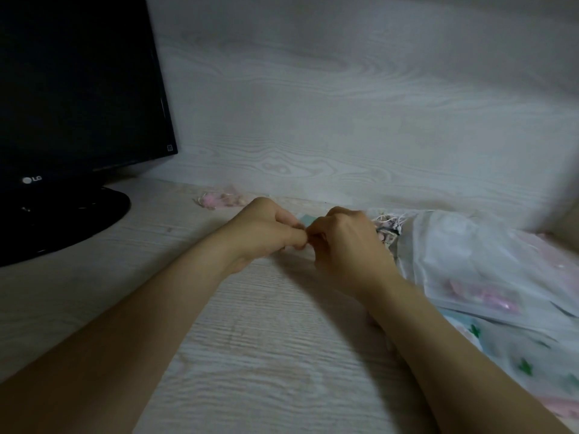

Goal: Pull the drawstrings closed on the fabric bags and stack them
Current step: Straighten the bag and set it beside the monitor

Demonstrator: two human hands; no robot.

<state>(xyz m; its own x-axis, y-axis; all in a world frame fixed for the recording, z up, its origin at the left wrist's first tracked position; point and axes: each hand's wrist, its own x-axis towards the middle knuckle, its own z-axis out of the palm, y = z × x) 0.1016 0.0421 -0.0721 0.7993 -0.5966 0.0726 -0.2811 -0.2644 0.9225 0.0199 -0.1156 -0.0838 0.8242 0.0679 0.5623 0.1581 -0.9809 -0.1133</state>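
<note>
1. A black monitor (pixel 78 89) stands on a pale wood-grain desk (pixel 250 355) at the far left, and everything else lies to the right of it.
2. The left hand (pixel 266 227) is well to the right of the monitor's round base. Its fingers are curled in tight and its thumb presses against them in a pinch.
3. The right hand (pixel 341 242) is farther from the monitor, knuckles up and fingers curled. Its fingertips touch those of the left hand.
4. Between the two hands a pale green bag (pixel 303 219) peeks out, and both hands pinch it. Whether they hold its cloth or its string is hidden.
5. A small pink bag (pixel 214 200) lies on the desk between the monitor's base and the left hand, near the back edge.
6. Beyond the right hand, on the side away from the monitor, lies a heap of bags (pixel 387 225) with white strings showing.
7. Farthest from the monitor are cloudy plastic sleeves (pixel 470 261) with pink and green shapes inside.
</note>
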